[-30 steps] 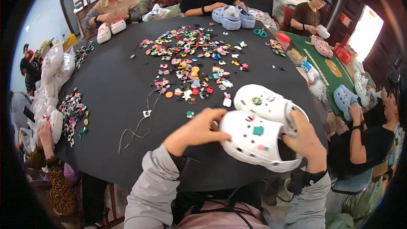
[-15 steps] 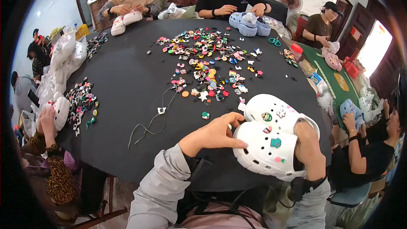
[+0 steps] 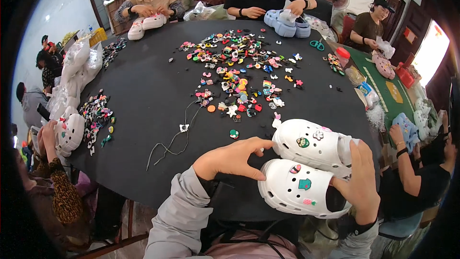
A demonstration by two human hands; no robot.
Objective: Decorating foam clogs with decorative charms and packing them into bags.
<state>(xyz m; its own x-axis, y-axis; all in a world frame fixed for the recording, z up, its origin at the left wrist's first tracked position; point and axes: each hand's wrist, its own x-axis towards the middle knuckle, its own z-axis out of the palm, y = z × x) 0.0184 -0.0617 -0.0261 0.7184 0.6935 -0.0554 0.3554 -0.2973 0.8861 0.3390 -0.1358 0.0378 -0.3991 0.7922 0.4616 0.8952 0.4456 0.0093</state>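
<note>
My round black table (image 3: 143, 81) carries a broad scatter of small colourful shoe charms (image 3: 239, 74) across its far half. A thin white cord (image 3: 175, 136) trails toward me beside 1 lone green charm (image 3: 234, 134). 2 white clogs (image 3: 306, 163) rest at my near edge, and another charm pile (image 3: 97, 115) lies left.

2 white clogs (image 3: 306, 170) in hand, 2 blue clogs (image 3: 287, 21) and 2 more white clogs (image 3: 143, 25) across the table. 1 scissors (image 3: 316, 44), 1 string (image 3: 175, 136). Loose charms (image 3: 239, 76): too many to count.
</note>
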